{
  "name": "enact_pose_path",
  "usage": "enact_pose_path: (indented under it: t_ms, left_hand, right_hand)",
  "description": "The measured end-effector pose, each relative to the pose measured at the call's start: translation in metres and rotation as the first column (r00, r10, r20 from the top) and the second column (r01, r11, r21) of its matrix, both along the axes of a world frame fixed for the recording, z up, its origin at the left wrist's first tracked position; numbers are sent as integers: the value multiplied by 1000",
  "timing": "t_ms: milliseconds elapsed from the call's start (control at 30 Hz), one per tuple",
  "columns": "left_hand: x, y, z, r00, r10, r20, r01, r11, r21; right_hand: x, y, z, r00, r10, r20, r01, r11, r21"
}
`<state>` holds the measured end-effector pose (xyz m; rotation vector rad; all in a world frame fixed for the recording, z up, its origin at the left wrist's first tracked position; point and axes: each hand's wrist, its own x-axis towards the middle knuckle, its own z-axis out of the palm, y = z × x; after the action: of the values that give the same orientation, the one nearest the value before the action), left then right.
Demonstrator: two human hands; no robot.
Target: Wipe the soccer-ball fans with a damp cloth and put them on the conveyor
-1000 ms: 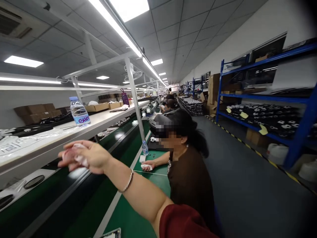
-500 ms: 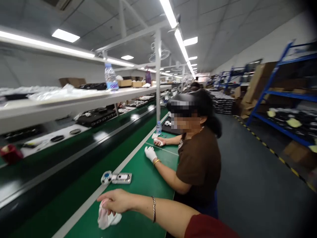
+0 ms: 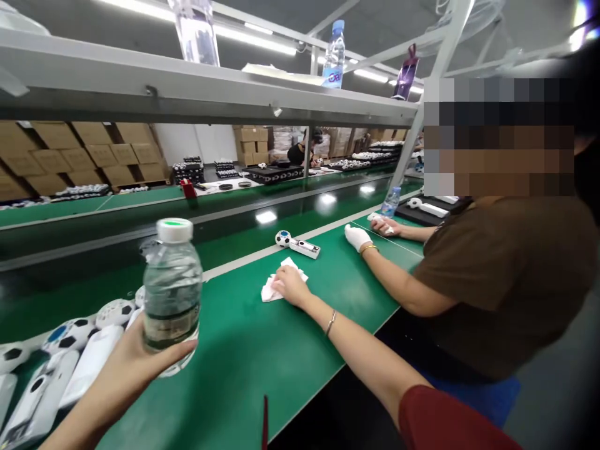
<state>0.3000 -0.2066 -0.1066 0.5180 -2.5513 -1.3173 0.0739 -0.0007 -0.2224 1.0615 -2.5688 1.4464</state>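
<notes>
My left hand [image 3: 135,350] is wrapped round the lower part of a clear plastic water bottle [image 3: 171,275] with a white cap, held upright over the bench. My right hand [image 3: 293,286] has its fingers curled onto a crumpled white cloth [image 3: 269,291] at the green bench top. Just beyond it lies a white device with a football-patterned head [image 3: 300,245], its long body showing inner parts. Several similar football-headed devices [image 3: 70,334] lie side by side at the left, partly hidden by my left hand.
A co-worker [image 3: 497,275] sits close on my right, one gloved hand [image 3: 359,239] on the bench. A small bottle [image 3: 390,201] stands near them. Beyond the bench runs a dark green conveyor [image 3: 234,219]. A white shelf [image 3: 281,103] with bottles hangs above.
My view has swung left and closer to the bench. My left hand has come into view holding the bottle. The white cloth, hanging from my right hand before, is now down at the bench.
</notes>
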Motion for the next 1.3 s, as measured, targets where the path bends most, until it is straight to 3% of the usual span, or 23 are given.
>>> enact_pose_path:
  t_ms: [100, 200, 333, 433, 533, 600, 667, 733, 833, 1067, 1167, 1300]
  left_hand:
    - [5, -10, -11, 996, -92, 8, 92, 991, -102]
    - [4, -26, -20, 983, -181, 21, 180, 948, -262]
    - [-6, -57, -27, 977, -183, 111, 213, 890, -403]
    - [-16, -81, -28, 975, -164, 149, 219, 817, -533]
    - [-25, -93, -24, 970, -134, 202, 232, 748, -622]
    - [-30, -95, -19, 959, -106, 263, 258, 709, -657]
    - [-34, -94, -15, 946, -82, 313, 284, 669, -686]
    - [-38, -94, -13, 939, -71, 338, 304, 635, -710]
    - [-46, -96, -13, 932, -81, 352, 328, 598, -732]
    - [-67, -93, -7, 932, -66, 357, 343, 478, -809]
    - [-71, -87, -5, 937, -38, 349, 331, 423, -844]
    - [-72, -80, -4, 941, -15, 339, 325, 333, -885]
  right_hand:
    - [17, 2, 26, 995, -80, 53, 87, 986, -139]
    - [37, -16, 53, 959, -3, 283, 79, 963, -259]
    - [48, -43, 79, 851, 107, 515, 124, 911, -393]
    - [50, -54, 89, 774, 167, 611, 179, 867, -465]
    - [53, -61, 92, 662, 308, 684, 220, 792, -569]
    - [55, -66, 90, 610, 432, 664, 184, 738, -649]
    - [57, -71, 86, 612, 509, 605, 114, 700, -705]
    - [58, -77, 80, 655, 502, 565, 67, 706, -705]
    - [57, -81, 73, 714, 426, 555, 51, 760, -648]
    - [48, -68, 61, 918, 111, 380, 55, 916, -399]
    - [45, -62, 54, 932, 77, 354, 47, 943, -330]
    - [40, -62, 42, 908, 69, 414, 96, 926, -365]
